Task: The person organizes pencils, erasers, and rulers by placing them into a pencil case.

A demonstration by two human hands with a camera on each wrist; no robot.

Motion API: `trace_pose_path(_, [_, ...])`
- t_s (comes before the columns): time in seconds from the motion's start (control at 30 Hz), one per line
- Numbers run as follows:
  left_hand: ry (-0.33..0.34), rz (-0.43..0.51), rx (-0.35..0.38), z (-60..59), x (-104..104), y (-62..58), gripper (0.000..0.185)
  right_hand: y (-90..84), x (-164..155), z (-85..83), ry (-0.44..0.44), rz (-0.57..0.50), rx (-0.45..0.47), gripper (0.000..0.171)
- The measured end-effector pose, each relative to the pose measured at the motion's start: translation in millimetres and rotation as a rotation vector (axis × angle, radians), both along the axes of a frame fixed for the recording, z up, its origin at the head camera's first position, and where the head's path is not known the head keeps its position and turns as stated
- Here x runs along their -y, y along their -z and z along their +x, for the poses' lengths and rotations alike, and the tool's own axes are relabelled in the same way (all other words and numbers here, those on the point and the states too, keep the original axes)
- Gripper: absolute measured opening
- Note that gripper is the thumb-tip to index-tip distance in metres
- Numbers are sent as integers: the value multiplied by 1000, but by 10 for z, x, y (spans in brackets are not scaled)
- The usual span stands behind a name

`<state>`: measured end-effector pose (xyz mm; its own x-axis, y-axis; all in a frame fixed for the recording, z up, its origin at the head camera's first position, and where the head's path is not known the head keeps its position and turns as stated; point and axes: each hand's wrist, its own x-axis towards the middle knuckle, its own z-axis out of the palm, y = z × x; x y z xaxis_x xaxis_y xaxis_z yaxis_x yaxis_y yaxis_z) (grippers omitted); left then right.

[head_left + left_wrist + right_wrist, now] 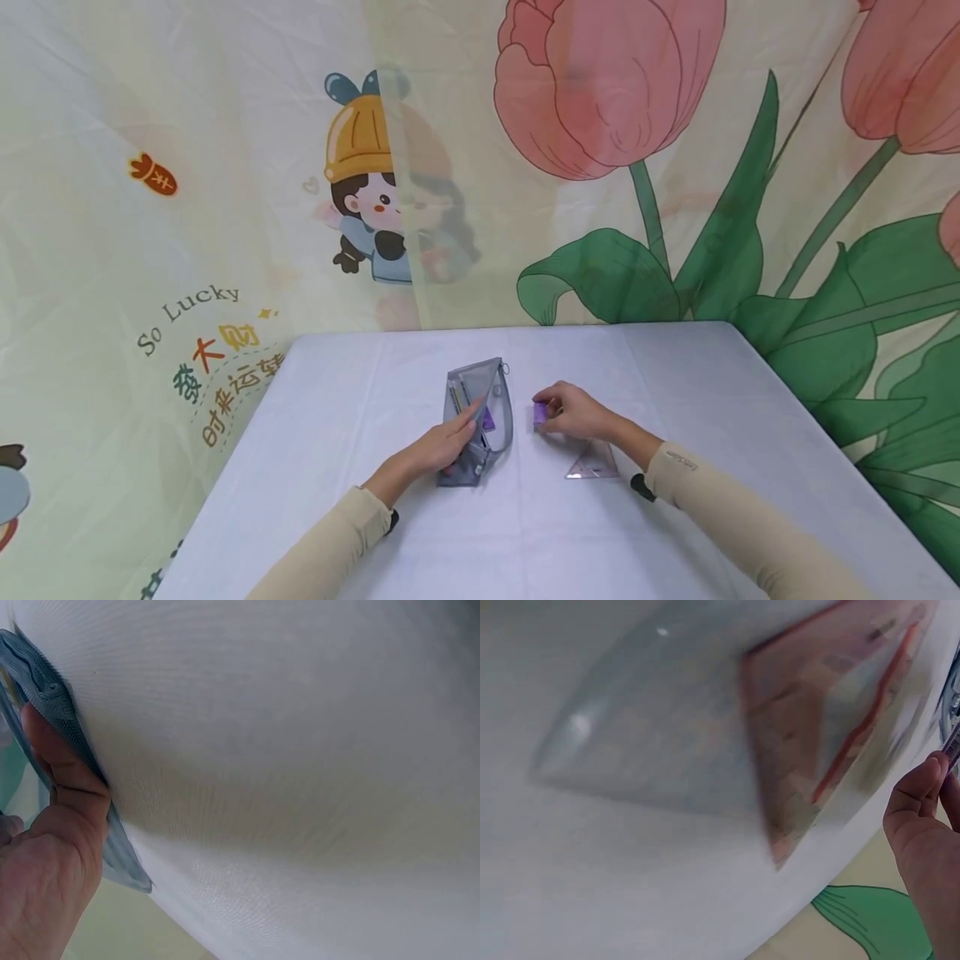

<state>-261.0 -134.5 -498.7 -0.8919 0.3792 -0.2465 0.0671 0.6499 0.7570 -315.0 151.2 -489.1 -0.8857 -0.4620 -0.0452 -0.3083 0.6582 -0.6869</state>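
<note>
A grey mesh pencil pouch (pixel 480 421) lies open on the white table (pixel 375 392), with pens and a purple item showing inside. My left hand (pixel 448 440) holds the pouch's zipper edge (pixel 45 690) between thumb and fingers. To its right, my right hand (pixel 573 411) pinches a small purple block (pixel 540 414) just above the table. A clear triangular set square (pixel 592 462) lies on the table under my right wrist; it fills the right wrist view as a blurred triangle (pixel 802 727).
The table's far edge meets a printed cloth backdrop (pixel 600 167) with tulips and a cartoon girl. Cloth also hangs along the left and right sides. Bare tabletop stretches in front of both hands.
</note>
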Motion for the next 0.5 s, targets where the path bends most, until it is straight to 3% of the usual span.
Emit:
trace_pose_path(0.2, [-8,-11,11,-1,0,-4,50,-13,176,-21,-54,-73,-65,50])
trace_pose_path(0.5, [5,16,2,11,-9,-9,51,33,560,-70,2,-115,-113,54])
